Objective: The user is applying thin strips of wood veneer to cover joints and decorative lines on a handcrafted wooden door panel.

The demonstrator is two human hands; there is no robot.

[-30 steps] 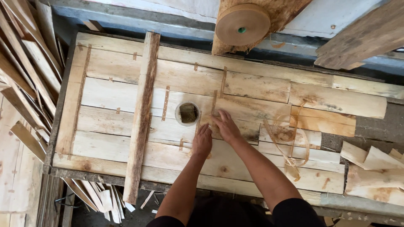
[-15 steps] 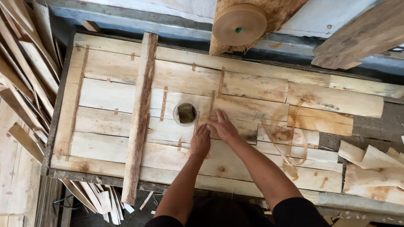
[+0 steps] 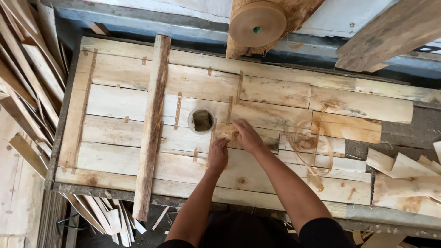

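A sheet of thin wood veneer pieces point(image 3: 285, 92), joined by short strips of brown tape, lies flat on a worktable. It has a round hole point(image 3: 201, 120) near its middle. My left hand point(image 3: 218, 154) rests on the veneer just below and right of the hole, fingers bent, pressing a vertical tape strip point(image 3: 212, 140). My right hand point(image 3: 245, 135) lies flat beside it, fingers spread toward the hole's right side. Neither hand visibly holds anything loose.
A long rough wooden batten point(image 3: 151, 124) lies across the sheet on the left. A roll of brown tape point(image 3: 257, 23) hangs at the top. Curled tape scraps point(image 3: 308, 147) lie right of the hands. Veneer offcuts are stacked at left point(image 3: 23, 82) and right point(image 3: 404, 179).
Both hands have stayed by the hole; the left hand has slid slightly up along the tape strip and the right hand has shifted a little toward the hole.
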